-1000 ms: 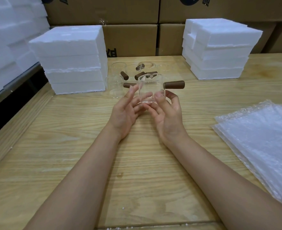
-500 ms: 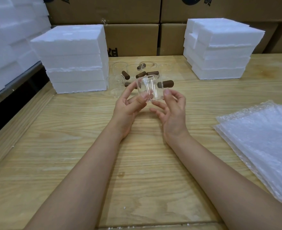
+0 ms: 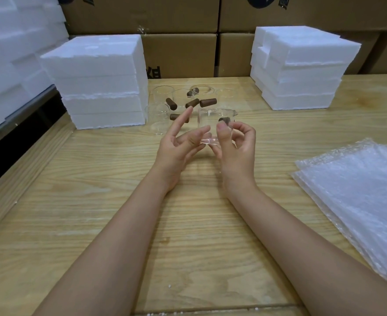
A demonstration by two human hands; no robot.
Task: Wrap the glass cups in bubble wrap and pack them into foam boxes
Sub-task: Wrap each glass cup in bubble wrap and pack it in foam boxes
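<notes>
**One bare cup in hand, wrap still to be fetched**

The curled fingers (image 3: 244, 133) and thumb of the right hand (image 3: 238, 149) pinch the clear glass cup with a dark brown wooden handle (image 3: 210, 122), seemingly just off the pale wooden counter (image 3: 96, 201). The left hand (image 3: 176, 149) is relaxed, its straight fingertips steadying the base, probably for a check. The clear bubble wrap sheets (image 3: 358, 190) lie to the right, within reach. The other glass cups (image 3: 162, 96) wait between two stacks of white foam boxes (image 3: 101, 80).
</notes>
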